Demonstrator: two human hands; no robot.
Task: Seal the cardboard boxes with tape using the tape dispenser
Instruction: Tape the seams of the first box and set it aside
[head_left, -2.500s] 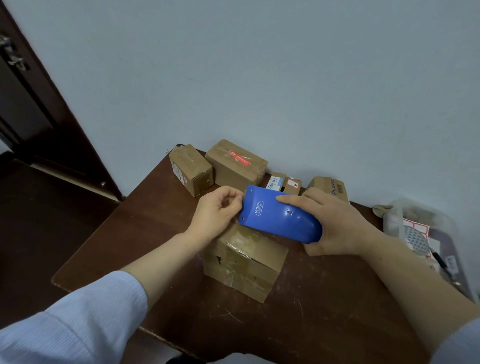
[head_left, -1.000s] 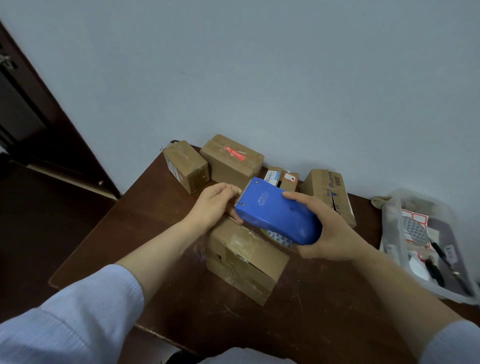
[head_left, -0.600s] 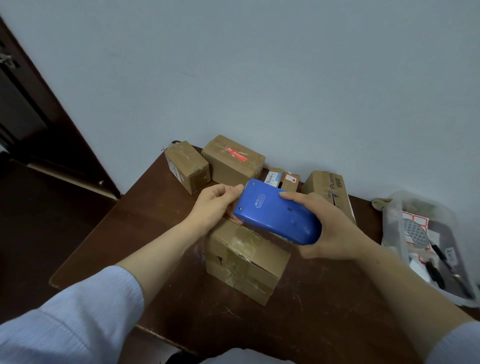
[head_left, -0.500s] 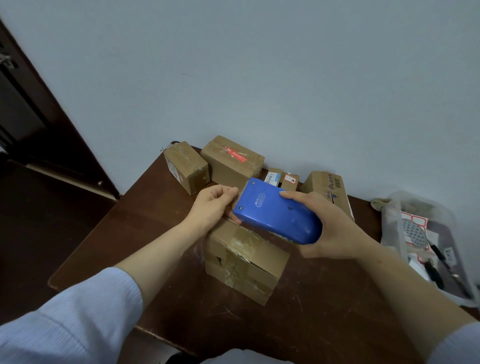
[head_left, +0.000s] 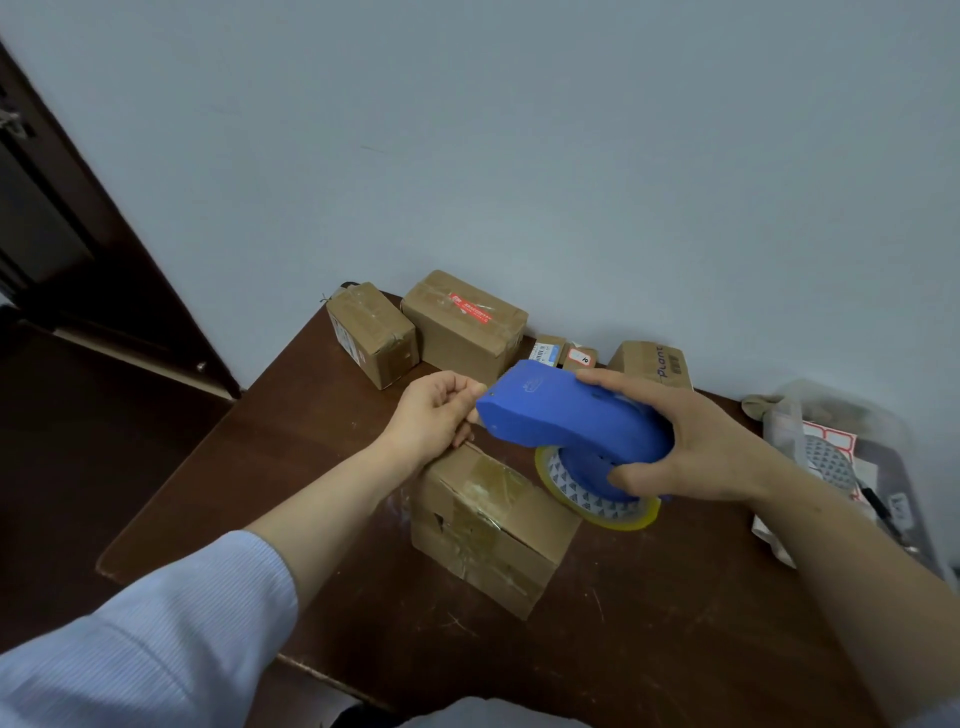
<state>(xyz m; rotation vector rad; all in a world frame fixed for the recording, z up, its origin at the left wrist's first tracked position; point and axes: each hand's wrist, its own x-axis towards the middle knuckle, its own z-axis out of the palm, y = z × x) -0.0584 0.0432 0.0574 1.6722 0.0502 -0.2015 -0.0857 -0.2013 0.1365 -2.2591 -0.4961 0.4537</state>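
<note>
A small cardboard box (head_left: 493, 525) with clear tape across its top sits in the middle of the brown table (head_left: 322, 447). Above its far edge my right hand (head_left: 691, 447) grips a blue tape dispenser (head_left: 566, 415), tilted so its tape roll (head_left: 592, 499) shows underneath. My left hand (head_left: 436, 415) is at the dispenser's front end, fingers curled and pinching there; the tape end itself is too small to make out.
Several sealed cardboard boxes (head_left: 462, 322) stand along the wall at the back of the table. A clear plastic bin (head_left: 852, 467) with labels and small items sits at the right. The table's left edge drops to dark floor beside a dark door (head_left: 62, 234).
My right hand has rolled the dispenser, so the tape roll now shows below it. The left hand stays at the dispenser's front end.
</note>
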